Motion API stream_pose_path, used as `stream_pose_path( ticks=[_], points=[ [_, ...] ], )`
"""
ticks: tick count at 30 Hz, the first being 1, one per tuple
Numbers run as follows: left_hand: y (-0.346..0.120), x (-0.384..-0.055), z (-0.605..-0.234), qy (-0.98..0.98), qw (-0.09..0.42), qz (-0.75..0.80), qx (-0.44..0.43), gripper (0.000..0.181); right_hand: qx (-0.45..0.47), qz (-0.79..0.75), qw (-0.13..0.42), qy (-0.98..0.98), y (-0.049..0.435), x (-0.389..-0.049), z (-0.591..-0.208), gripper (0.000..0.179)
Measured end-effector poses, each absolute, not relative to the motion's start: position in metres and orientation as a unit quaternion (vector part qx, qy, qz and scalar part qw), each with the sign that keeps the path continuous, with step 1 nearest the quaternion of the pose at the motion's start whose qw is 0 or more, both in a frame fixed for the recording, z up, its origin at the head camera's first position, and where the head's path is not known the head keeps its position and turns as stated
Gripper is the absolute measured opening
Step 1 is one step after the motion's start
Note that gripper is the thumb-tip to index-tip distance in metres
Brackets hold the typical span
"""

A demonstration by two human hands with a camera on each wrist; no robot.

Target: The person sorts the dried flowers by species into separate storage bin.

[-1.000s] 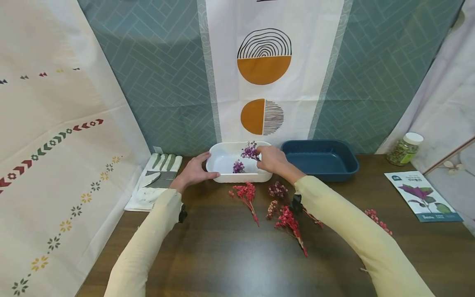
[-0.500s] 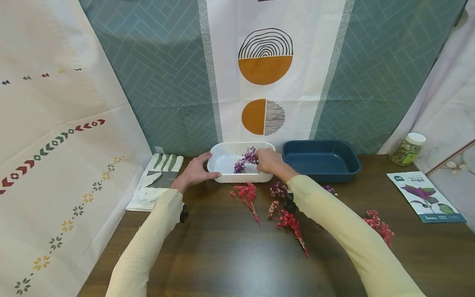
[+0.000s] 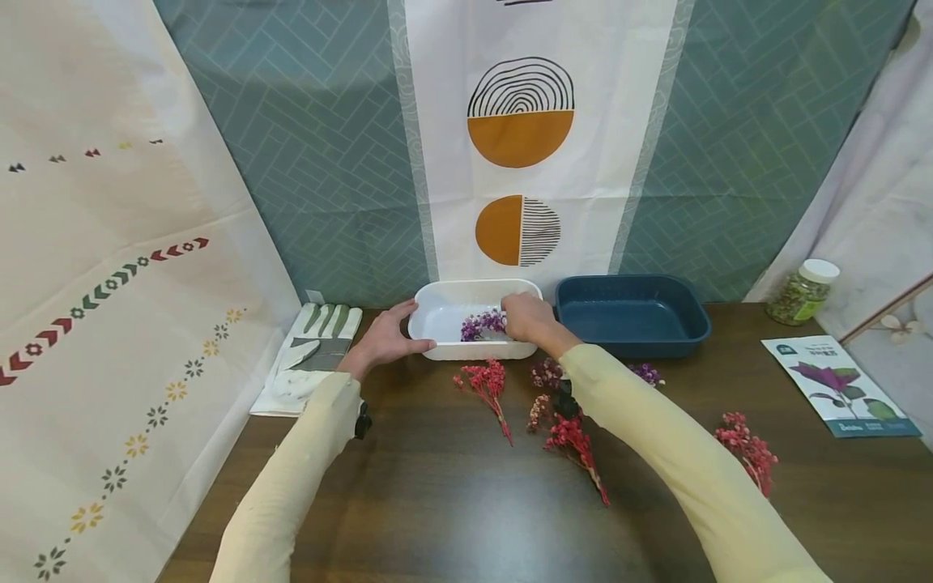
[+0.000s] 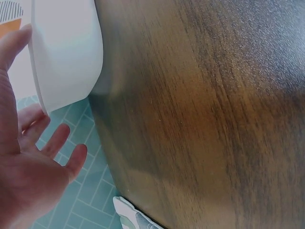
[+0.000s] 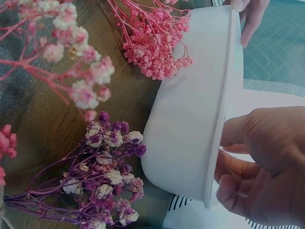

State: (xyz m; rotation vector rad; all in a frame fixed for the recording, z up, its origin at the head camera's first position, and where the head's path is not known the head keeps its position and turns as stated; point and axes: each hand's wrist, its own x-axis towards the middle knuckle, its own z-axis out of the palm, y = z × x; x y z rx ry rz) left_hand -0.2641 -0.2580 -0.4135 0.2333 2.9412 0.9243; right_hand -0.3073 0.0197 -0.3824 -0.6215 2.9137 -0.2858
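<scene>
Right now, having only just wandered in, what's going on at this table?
A person is working with flowers. The left hand touches one end of a white dish, while the right hand reaches inside, by the purple flowers; its fingertips are hidden, so I can't tell whether it grips them. Red sprigs lie on the table in front, and a dark blue dish stands to the right.
</scene>
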Motion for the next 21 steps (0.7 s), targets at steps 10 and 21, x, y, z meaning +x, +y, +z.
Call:
stream_pose_path(
  ticks=[10, 21],
  points=[
    [-0.257, -0.263, -0.412, 0.95, 0.024, 0.301, 0.075, 0.096, -0.214, -0.165, 0.03, 0.962, 0.049, -0.297, -0.368, 0.038],
    [-0.258, -0.264, -0.413, 0.95, 0.028, 0.302, 0.077, 0.096, -0.24, -0.242, 0.039, 0.939, 0.106, -0.259, -0.355, 0.034]
  ],
)
